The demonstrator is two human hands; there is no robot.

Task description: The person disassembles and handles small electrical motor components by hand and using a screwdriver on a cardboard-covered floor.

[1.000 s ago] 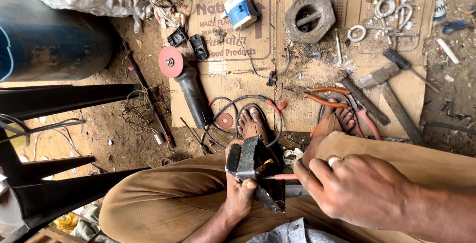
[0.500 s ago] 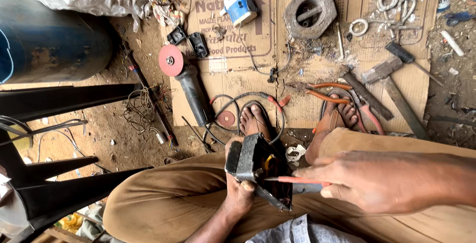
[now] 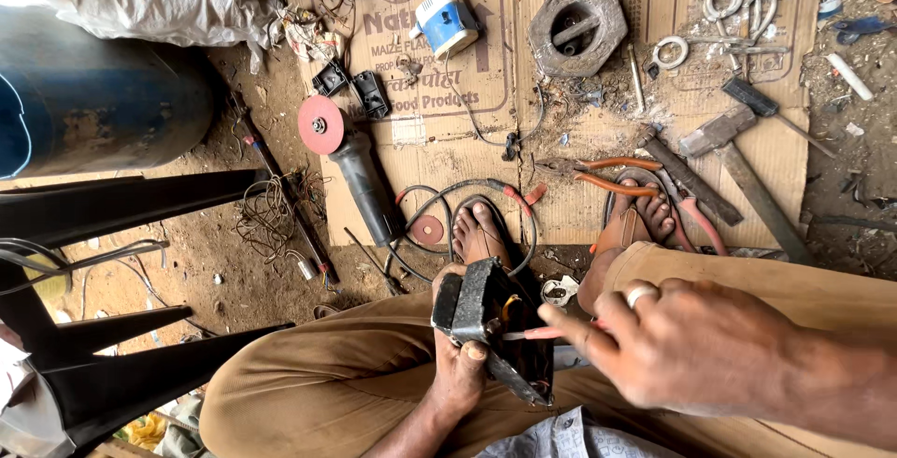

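Blue drum [image 3: 89, 103]: lies at the upper left on the dirt floor, well apart from both hands.
Cardboard sheet [image 3: 448, 159]: spread flat on the floor ahead of the bare feet; it carries most of the loose tools.
Black stand legs [image 3: 121, 206]: reach in from the left edge, beside the person's knee.
Angle grinder [image 3: 355, 173]: rests on the left edge of the cardboard, its red disc toward the drum and its cable looping near the left foot.
Metal hex block [image 3: 577, 28]: sits at the top middle of the cardboard, far from the hands.
Hammer [image 3: 738, 164]: lies on the right of the cardboard, just beyond the right foot.
Orange-handled pliers [image 3: 598, 173]: lie just in front of the right toes.
Black box [image 3: 491, 327]: held over the lap, tilted, open side toward the right hand; coloured wires show inside, though that part is too small to read well.
Left hand [image 3: 458, 364]: clenched around the lower left of the box from beneath, thumb pressed on its near edge.
Right hand [image 3: 691, 346]: just right of the box, fingers pinched on a thin tool; a ring sits on one finger.
Red-handled screwdriver [image 3: 531, 334]: gripped by the right hand, its tip pointing into the box opening, seemingly touching the inside.
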